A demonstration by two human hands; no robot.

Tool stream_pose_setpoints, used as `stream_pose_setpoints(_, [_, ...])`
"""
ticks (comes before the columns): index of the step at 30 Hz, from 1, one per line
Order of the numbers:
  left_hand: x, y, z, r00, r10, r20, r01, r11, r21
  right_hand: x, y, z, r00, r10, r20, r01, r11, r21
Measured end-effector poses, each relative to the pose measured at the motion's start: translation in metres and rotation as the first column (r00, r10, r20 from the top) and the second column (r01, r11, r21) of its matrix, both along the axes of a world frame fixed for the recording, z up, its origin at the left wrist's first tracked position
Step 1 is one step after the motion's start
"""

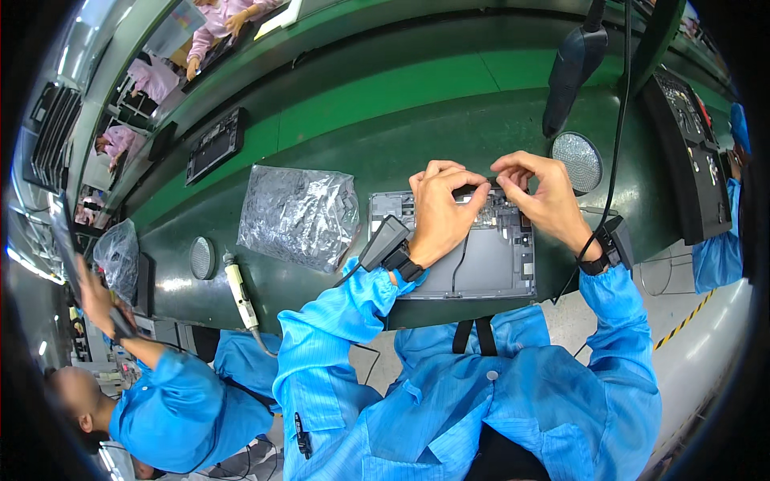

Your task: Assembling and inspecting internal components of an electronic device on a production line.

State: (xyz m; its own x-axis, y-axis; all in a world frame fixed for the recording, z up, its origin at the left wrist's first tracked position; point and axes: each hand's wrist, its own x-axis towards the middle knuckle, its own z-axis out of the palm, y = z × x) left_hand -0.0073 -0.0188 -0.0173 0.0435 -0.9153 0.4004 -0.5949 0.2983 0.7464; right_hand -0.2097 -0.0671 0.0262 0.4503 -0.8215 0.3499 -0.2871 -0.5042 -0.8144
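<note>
Both hands up over the far edge of the open device. Left hand [441, 210] and right hand [543, 196] each pinch one end of a thin dark strip [481, 186], fingertips clenched on it; looks like a flex cable or tape, too small to be sure. Strip's long axis runs left-right, parallel to the counter's near edge, held level just above the device's far edge, likely so it lines up with that edge before it goes down.

Device [473, 252] is a grey flat chassis with its back off, probably a tablet or thin laptop base, lying flat at the near edge of the green counter [385, 152], right in front of the person. Long axis also left-right. Boards and connectors sit along its far side under the hands; the nearer half is a plain grey panel with a thin black wire [459, 264] crossing it.

Both wrists carry black strapped units with cables, sleeves are blue.

Outward:
- crumpled silvery antistatic bag [298, 215] just left of the device
- electric screwdriver [241, 293] lying near the near edge, further left, beside a round grille [202, 257] set in the counter
- second round grille [577, 161] just right of the hands
- dark hanging tool [572, 68] above the far right
- black tray [214, 145] on the strip of counter beyond
- angled black fixture [688, 152] at the right end

Another person in blue works at the left; more people at the far top left.
</note>
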Motion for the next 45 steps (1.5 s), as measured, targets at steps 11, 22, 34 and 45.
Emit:
stream_pose_setpoints(11, [0.005, 0.007, 0.005, 0.999, 0.034, -0.006, -0.035, 0.994, -0.099, 0.015, 0.002, 0.008, 0.986, 0.066, -0.152, -0.065, 0.998, 0.01])
stream_pose_setpoints(22, [0.015, 0.029, 0.008, 0.994, -0.062, 0.092, 0.068, 0.996, -0.059, 0.025, -0.001, 0.003, 0.982, 0.071, -0.178, -0.096, 0.987, -0.132])
stream_pose_setpoints(34, [0.042, 0.034, 0.004, 0.976, -0.065, 0.21, 0.097, 0.985, -0.142, 0.037, 0.003, -0.017, 0.97, 0.005, -0.242, -0.033, 0.993, -0.112])
stream_pose_setpoints(45, [0.044, 0.031, -0.001, 0.971, -0.103, 0.215, 0.13, 0.985, -0.114, 0.043, 0.007, -0.02, 0.962, -0.051, -0.268, 0.002, 0.984, -0.181])
